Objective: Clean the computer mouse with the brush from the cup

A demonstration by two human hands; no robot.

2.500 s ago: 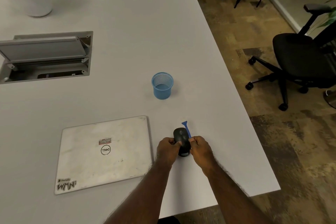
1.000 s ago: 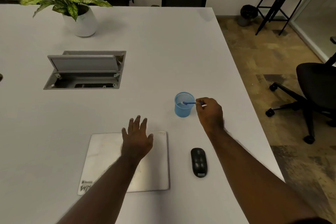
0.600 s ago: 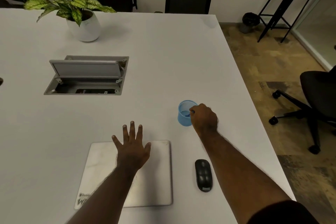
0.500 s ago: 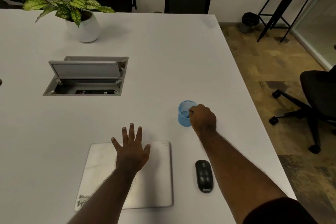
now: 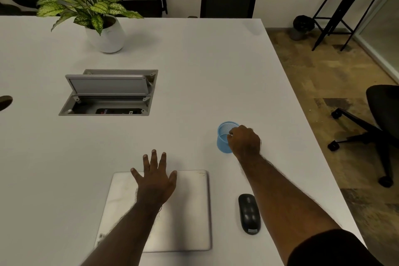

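The black computer mouse (image 5: 249, 212) lies on the white table (image 5: 194, 71), near the front right, with no hand on it. Beyond it stands the blue mesh cup (image 5: 222, 144). My right hand (image 5: 245, 140) hovers at the cup's right rim, its fingers curled and pinched together over the opening. The brush is hidden behind those fingers and the cup wall. My left hand (image 5: 156, 177) lies flat with spread fingers across the far edge of the closed silver laptop (image 5: 190, 211).
An open cable hatch (image 5: 108, 93) is sunk into the table at the left. A potted plant (image 5: 103, 32) stands at the back. The table's right edge runs close past the cup and mouse. A black office chair (image 5: 380, 119) stands on the floor beyond.
Both hands let go of the mouse, which now lies on the table. My right hand carried the blue brush to the cup and lowered it inside. My left hand moved onto the laptop.
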